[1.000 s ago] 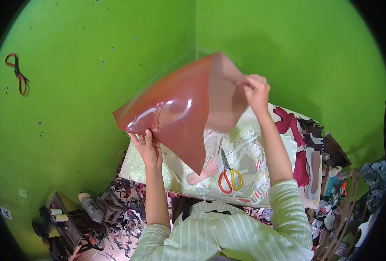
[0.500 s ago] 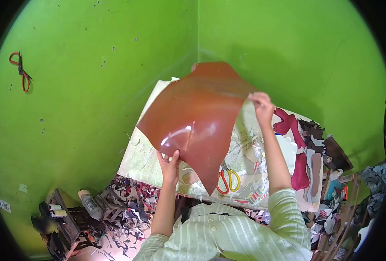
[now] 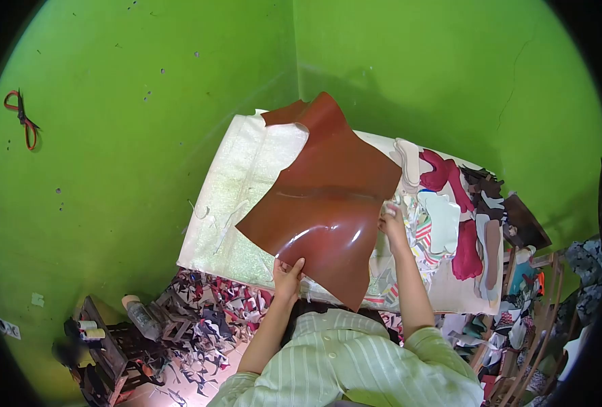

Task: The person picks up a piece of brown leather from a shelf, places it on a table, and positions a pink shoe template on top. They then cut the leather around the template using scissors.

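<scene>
A large glossy reddish-brown sheet lies spread over the pale worktable. My left hand pinches its near edge. On the right edge of the sheet, my right hand grips it too. The sheet hangs slightly past the table's near side and hides the scissors that lay under it.
Cut shapes in pink, white and brown crowd the table's right end. Offcuts litter the floor below. A bottle and a low rack with thread spools stand at lower left. Red-handled scissors hang on the green wall.
The sheet has been flipped over and lowered from the air onto the table. Both hands came down with it, and it now covers the scissors.
</scene>
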The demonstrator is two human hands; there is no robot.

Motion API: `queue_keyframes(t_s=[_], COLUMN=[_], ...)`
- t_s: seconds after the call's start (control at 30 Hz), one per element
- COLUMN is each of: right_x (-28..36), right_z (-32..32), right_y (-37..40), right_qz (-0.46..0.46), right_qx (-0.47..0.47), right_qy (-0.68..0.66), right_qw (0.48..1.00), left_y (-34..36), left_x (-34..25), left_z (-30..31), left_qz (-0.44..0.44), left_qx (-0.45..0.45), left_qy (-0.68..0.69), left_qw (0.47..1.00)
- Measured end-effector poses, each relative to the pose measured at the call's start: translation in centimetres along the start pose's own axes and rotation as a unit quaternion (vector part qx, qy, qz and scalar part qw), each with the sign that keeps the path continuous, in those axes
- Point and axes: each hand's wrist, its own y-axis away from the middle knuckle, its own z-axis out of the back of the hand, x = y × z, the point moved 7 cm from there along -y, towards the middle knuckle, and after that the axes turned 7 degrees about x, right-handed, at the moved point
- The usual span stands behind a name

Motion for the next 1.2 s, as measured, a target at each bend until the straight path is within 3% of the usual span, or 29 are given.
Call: queue_keyframes(t_s=[0.03, 0.07, 0.13, 0.17, 0.23, 0.27, 0.33, 0.37, 0.4, 0.43, 0.5, 0.57, 0.7, 0.83, 0.9, 1.03, 1.1, 1.2], right_x=[-0.6, 1.1, 2.5, 2.0, 1.0, -0.1, 0.2, 0.4, 0.4, 0.7, 1.4, 2.1, 3.4, 2.9, 2.8, 3.1, 2.6, 1.6], right_z=[-1.9, -2.3, -5.2, -5.5, -5.3, -5.1, -4.7, -4.5, -4.5, -4.4, -4.2, -4.3, -4.4, -3.8, -3.4, -2.7, -2.6, -2.2], right_y=[2.5, 4.2, 8.0, 8.6, 8.5, 7.8, 7.8, 7.9, 8.0, 8.0, 8.0, 8.1, 8.1, 7.5, 7.7, 7.8, 7.7, 6.9], right_qz=[-0.196, -0.197, -0.297, -0.297, -0.194, -0.157, -0.163, -0.170, -0.187, -0.187, -0.179, -0.179, -0.193, -0.176, -0.186, -0.175, -0.183, -0.169], right_qx=[0.045, 0.045, 0.173, 0.173, 0.209, 0.225, 0.209, 0.191, 0.186, 0.186, 0.187, 0.187, 0.182, 0.195, 0.198, 0.190, 0.187, 0.196], right_qy=[-0.326, -0.326, -0.367, -0.366, -0.112, -0.069, -0.072, -0.075, -0.098, -0.098, -0.099, -0.117, -0.132, -0.133, -0.134, -0.112, -0.140, -0.123], right_qw=[0.923, 0.923, 0.865, 0.865, 0.952, 0.959, 0.962, 0.964, 0.960, 0.959, 0.961, 0.959, 0.955, 0.956, 0.953, 0.960, 0.955, 0.958], left_y=[0.1, 0.2, 0.4, 0.5, 0.7, 0.5, -0.4, -0.5, -0.3, 0.1, -0.1, -0.6, -1.6, -2.7, -2.6, -3.0, -4.8, -4.5], left_x=[0.0, 0.2, 0.6, 0.8, 1.0, 1.5, 1.8, 1.3, -0.1, -1.1, -1.6, -1.5, -0.9, -0.3, -1.1, -2.3, -0.9, -3.0], left_z=[0.0, 0.0, -0.1, -0.1, 0.1, 1.0, 2.5, 3.6, 3.4, 2.6, 3.3, 4.0, 4.5, 5.6, 5.7, 5.4, 7.3, 8.8], left_qz=[-0.003, -0.003, -0.001, 0.000, -0.015, -0.015, -0.034, -0.035, -0.096, -0.152, -0.143, -0.166, -0.132, -0.133, -0.134, -0.167, -0.066, -0.105], left_qx=[-0.001, -0.002, -0.010, -0.010, -0.010, -0.010, 0.066, 0.064, 0.099, 0.129, 0.121, 0.079, 0.022, 0.025, -0.018, 0.002, 0.109, 0.078], left_qy=[-0.010, -0.011, -0.034, -0.034, -0.088, -0.088, -0.269, -0.270, -0.452, -0.613, -0.643, -0.731, -0.764, -0.739, -0.729, -0.754, -0.649, -0.604], left_qw=[1.000, 1.000, 0.999, 0.999, 0.996, 0.996, 0.960, 0.960, 0.882, 0.764, 0.743, 0.658, 0.631, 0.660, 0.671, 0.635, 0.750, 0.786])
